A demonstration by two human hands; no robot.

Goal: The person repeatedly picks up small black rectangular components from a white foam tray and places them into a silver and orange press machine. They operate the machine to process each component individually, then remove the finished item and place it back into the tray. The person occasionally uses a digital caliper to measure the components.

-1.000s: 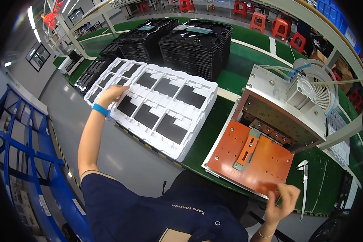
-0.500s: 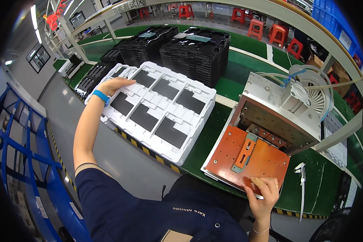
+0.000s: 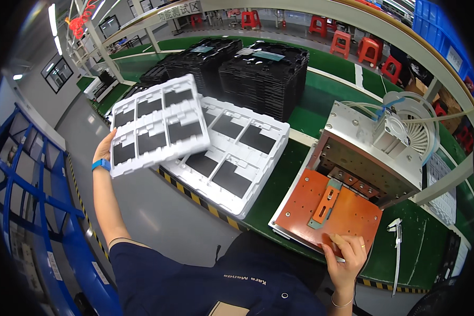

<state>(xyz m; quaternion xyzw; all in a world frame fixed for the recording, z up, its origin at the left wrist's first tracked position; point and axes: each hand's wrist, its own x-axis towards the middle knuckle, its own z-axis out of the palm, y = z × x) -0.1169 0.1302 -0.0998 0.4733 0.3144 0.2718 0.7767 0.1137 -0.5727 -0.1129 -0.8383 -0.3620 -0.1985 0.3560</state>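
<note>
My left hand (image 3: 106, 149), with a blue wristband, grips the left edge of a white foam tray (image 3: 158, 124) that holds several dark flat panels. The tray is lifted and tilted above a second white foam tray (image 3: 247, 158) lying on the green bench. My right hand (image 3: 345, 256) rests its fingers on the near edge of an orange board (image 3: 332, 216), which lies in front of a grey metal unit with a round fan (image 3: 389, 142).
Stacks of black trays (image 3: 263, 73) stand at the back of the green bench (image 3: 295, 113). A grey hand tool (image 3: 396, 247) lies right of the orange board. A blue rack (image 3: 31, 210) stands at my left. Red stools (image 3: 376, 50) sit beyond the bench.
My left hand has taken hold of the top foam tray and lifted it up and to the left, off the stack. My right hand stays at the orange board's near edge.
</note>
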